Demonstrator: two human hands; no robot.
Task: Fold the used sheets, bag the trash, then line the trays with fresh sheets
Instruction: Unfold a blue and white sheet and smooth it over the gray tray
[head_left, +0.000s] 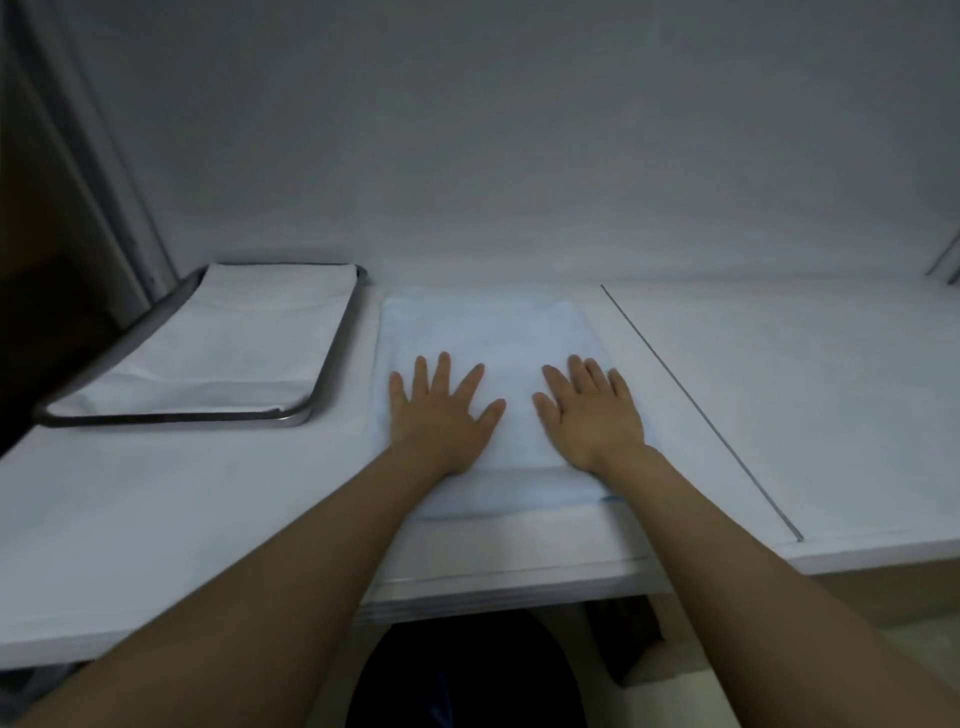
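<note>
while flat on the folded sheet (488, 332) — left hand (441, 415), right hand (592, 415), palms down, fingers spread

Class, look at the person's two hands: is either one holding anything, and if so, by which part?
Nothing is held. The left hand and right hand lie flat, palms down and fingers spread, on top of the folded pale blue sheet, pressing on its near half rather than gripping it.

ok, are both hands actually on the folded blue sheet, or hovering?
Touching. In the head view the left hand and right hand lie palm-down, fingers spread, flat on the folded blue sheet, with no gap visible under the palms.
</note>
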